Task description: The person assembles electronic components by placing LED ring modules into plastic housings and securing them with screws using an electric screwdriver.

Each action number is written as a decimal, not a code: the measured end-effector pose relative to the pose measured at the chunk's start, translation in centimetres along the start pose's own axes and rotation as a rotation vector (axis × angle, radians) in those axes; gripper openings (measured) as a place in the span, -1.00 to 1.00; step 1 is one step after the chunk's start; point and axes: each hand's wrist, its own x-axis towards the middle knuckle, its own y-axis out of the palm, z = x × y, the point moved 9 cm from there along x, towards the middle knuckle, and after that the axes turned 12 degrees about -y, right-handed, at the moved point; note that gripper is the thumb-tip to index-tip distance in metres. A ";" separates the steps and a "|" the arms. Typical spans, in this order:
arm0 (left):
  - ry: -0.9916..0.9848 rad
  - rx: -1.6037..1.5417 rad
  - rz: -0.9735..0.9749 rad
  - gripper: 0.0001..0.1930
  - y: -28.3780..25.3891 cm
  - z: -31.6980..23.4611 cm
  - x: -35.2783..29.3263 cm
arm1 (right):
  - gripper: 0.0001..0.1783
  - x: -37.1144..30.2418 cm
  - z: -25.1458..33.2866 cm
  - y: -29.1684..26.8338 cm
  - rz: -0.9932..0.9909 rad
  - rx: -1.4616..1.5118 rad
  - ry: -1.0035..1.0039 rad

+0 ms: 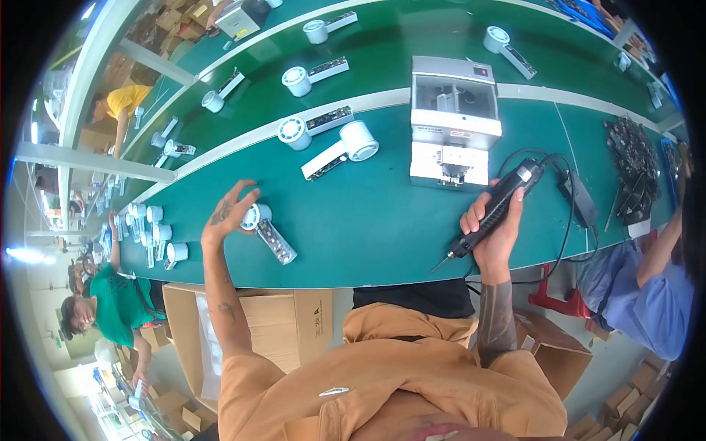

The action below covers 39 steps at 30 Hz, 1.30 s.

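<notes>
My right hand (497, 229) is wrapped round a black electric screwdriver (507, 197), its thin bit slanting down to the left over the table's near edge. My left hand (229, 212) has its fingers apart, beside a white round-headed device (276, 242) whose straight handle lies uncovered with a circuit board in it. Whether the fingertips touch its round head I cannot tell. Farther out on the green table (368, 228), two more such devices lie close together, one white device (356, 141) in front of another device (294, 132).
A grey screw-feeder machine (453, 121) stands ahead of my right hand. The screwdriver's black cable (568, 239) loops to the right, near a heap of small dark parts (632, 169). Beyond a pale rail, a green conveyor (397, 51) carries more devices. Co-workers sit at both sides.
</notes>
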 end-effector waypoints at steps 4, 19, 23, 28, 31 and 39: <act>-0.044 -0.475 0.064 -0.48 1.5 0.6 -2.1 | -0.39 -0.2 0.3 -0.1 0.001 -0.017 -0.017; 0.168 -0.272 0.060 -0.52 9.4 -14.0 -10.5 | -0.39 -0.4 -0.1 -0.7 0.020 -0.011 0.003; 0.384 0.035 -0.415 -0.61 7.8 -17.9 -12.1 | -0.38 -0.3 0.2 -0.3 0.040 0.028 0.011; 0.920 -0.195 -0.303 -0.60 7.0 -20.2 -14.7 | -0.38 0.3 0.2 -0.2 0.030 -0.003 0.020; 1.027 -0.045 -0.122 -0.46 9.7 -21.6 -15.8 | -0.38 0.3 0.2 -0.4 0.019 -0.021 0.027; 0.992 0.035 -0.072 -0.44 10.0 -21.9 -14.8 | -0.39 -0.4 0.6 0.0 0.029 0.003 0.010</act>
